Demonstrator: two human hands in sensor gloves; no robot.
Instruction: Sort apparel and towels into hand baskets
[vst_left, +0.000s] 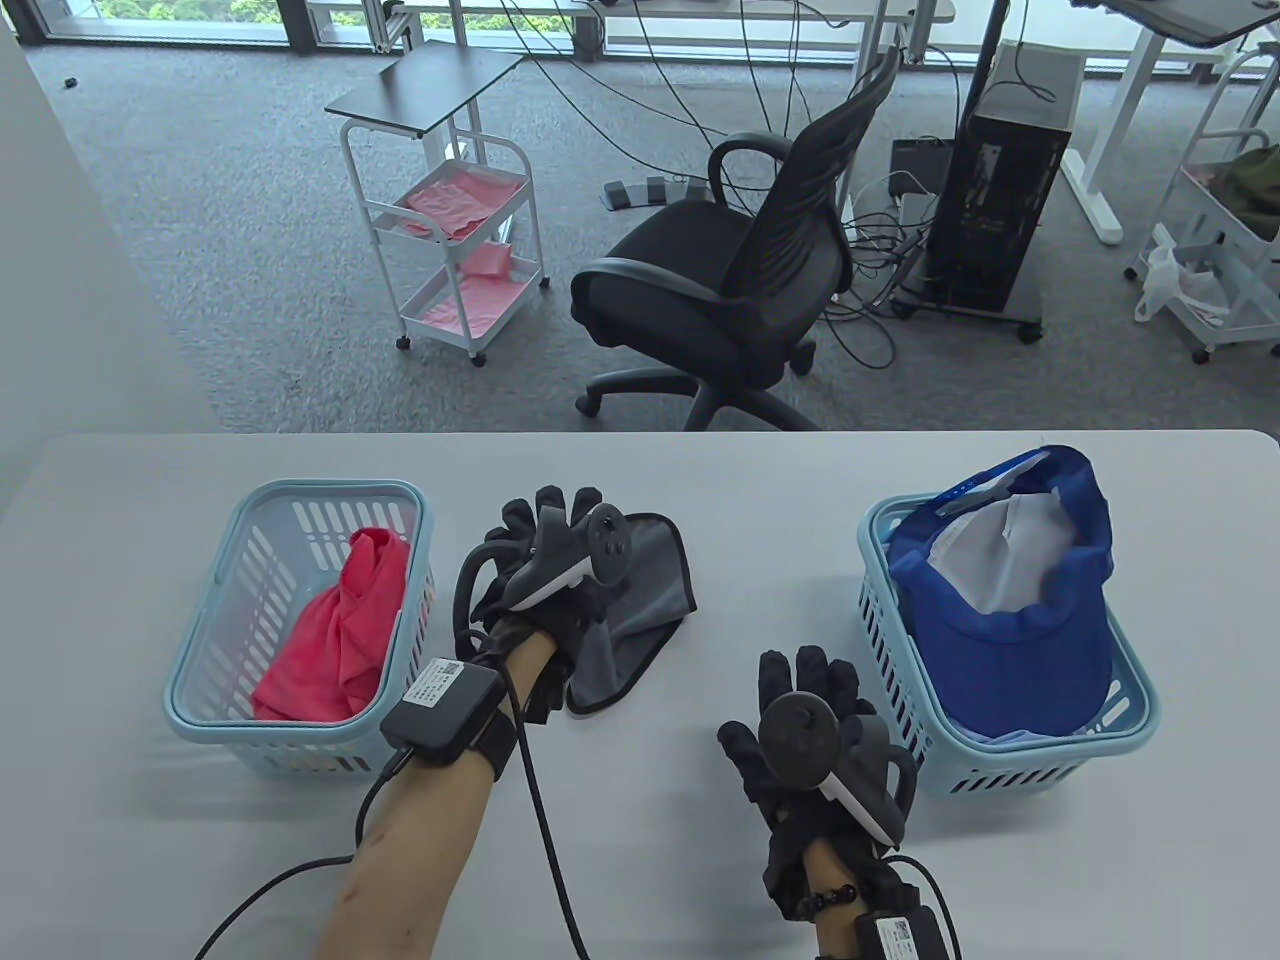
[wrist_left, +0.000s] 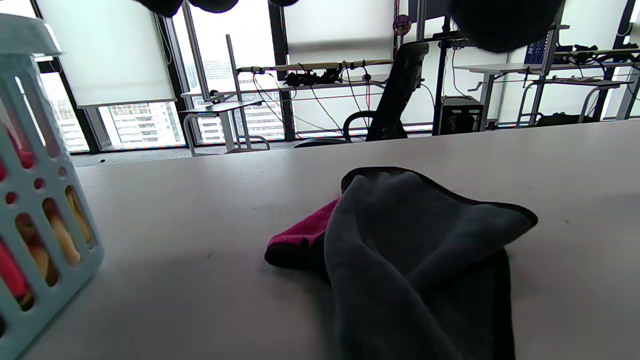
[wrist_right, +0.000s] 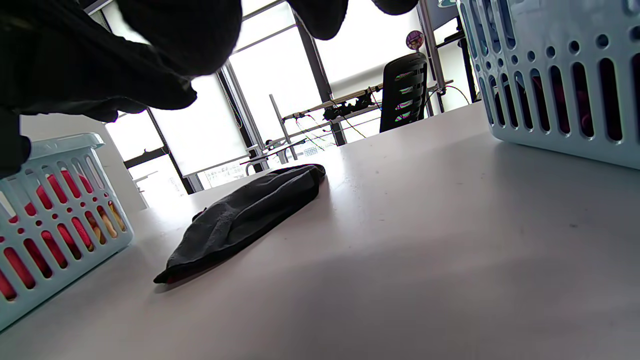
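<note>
- While the grey towel is lying loose in the middle of the table view, the step in hand looks to be picking it up for sorting, and nothing is gripping it yet.
- The right hand is hovering at the lower centre of that view, just left of the right basket, with its fingers spread and nothing in them.
- The left hand is reaching out over the towel's left edge; the fingers appear loosely open, but whether they are touching the cloth I cannot tell, since the tracker is covering them.
- In the left wrist view the towel is showing a pink underside at its folded edge, so to do this well the hand should be gathering both layers at the bunched fold, not pinching a single corner that would let the rest drag.
- The left basket, at the left of the table view, is already holding a red cloth and seems the likely place for the towel.
- The right basket is holding a blue cap, so towels are probably not going there.
</note>
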